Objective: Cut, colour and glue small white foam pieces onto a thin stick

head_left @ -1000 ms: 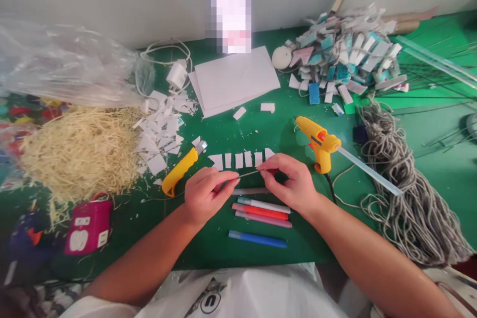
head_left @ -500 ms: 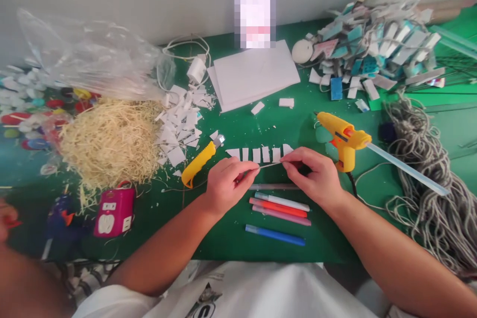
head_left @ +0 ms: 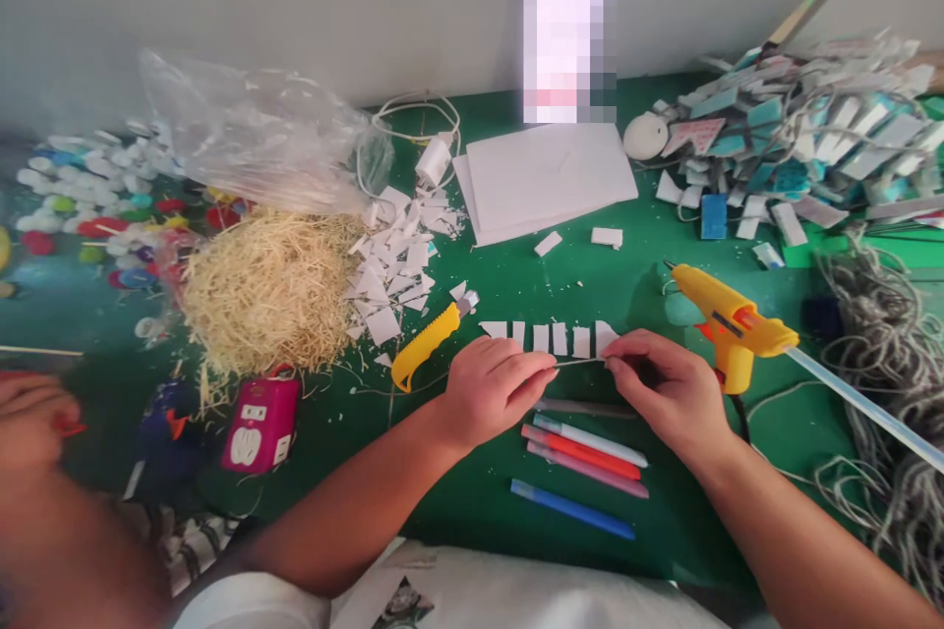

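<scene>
Stretched between my two hands is a short piece of thin, pale grey cord [head_left: 580, 363]. My left hand [head_left: 496, 383] pinches one end between thumb and fingers, and the fingertips hide that end. At the other end, my right hand [head_left: 659, 385] grips it with thumb and forefinger. Just beyond the cord lies a row of small white foam pieces [head_left: 560, 339], partly covered by my hands. A yellow utility knife [head_left: 428, 342] rests beyond my left wrist. Several markers, among them a red marker [head_left: 580, 450] and a blue marker [head_left: 572, 509], lie nearer my body.
A yellow glue gun [head_left: 730, 314] with a long glue stick is at right, beside tangled grey cord [head_left: 877, 393]. White sheets [head_left: 546, 182], foam scraps [head_left: 387, 285], straw [head_left: 265, 285] and a pink power adapter [head_left: 262, 423] surround the work. Another person's hand [head_left: 36, 423] is at far left.
The whole view has shifted, so things appear farther right and lower. Both hands still hold the cord between them; the left hand has turned slightly, its back more upward.
</scene>
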